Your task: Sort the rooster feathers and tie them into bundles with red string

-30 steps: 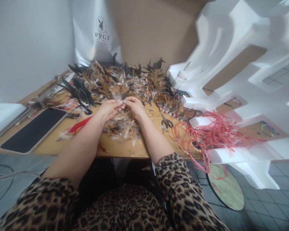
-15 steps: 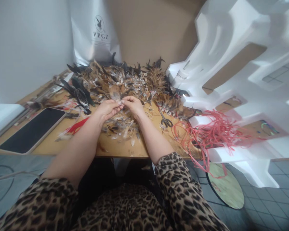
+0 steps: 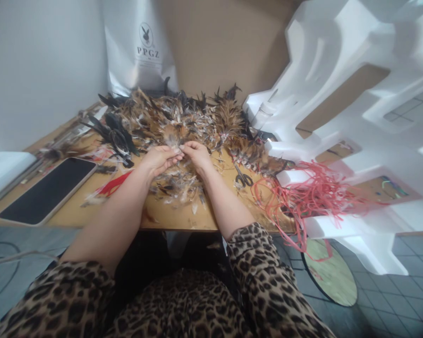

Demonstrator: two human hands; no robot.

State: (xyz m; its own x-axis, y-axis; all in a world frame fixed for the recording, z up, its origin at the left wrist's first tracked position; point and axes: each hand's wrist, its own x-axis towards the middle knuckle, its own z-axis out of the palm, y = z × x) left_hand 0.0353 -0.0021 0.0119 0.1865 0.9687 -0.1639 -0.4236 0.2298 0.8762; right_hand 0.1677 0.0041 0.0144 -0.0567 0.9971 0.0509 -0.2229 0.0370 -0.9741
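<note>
Over the middle of the table, my left hand [image 3: 162,158] pinches a small tuft of brown feathers [image 3: 174,133] with fluffy grey bases. My right hand [image 3: 196,154] meets it, thumb and forefinger pressed together at the base of the tuft; whether a feather or part of the tuft is between them is too small to tell. Beyond both hands lies a large heap of brown and black feathers [image 3: 151,112]. Loose feathers [image 3: 178,185] are scattered on the tabletop beneath my wrists.
Scissors [image 3: 244,178] lie right of my right hand, near a tangle of red ribbon [image 3: 317,188] hanging over white foam packaging [image 3: 338,225]. At left are a phone [image 3: 49,190], black feathers [image 3: 116,134] and a red strip [image 3: 115,184]. A silver bag [image 3: 141,70] stands behind.
Both hands have shifted very slightly to the right, still held together at the feather tuft. The other things on the table look the same.
</note>
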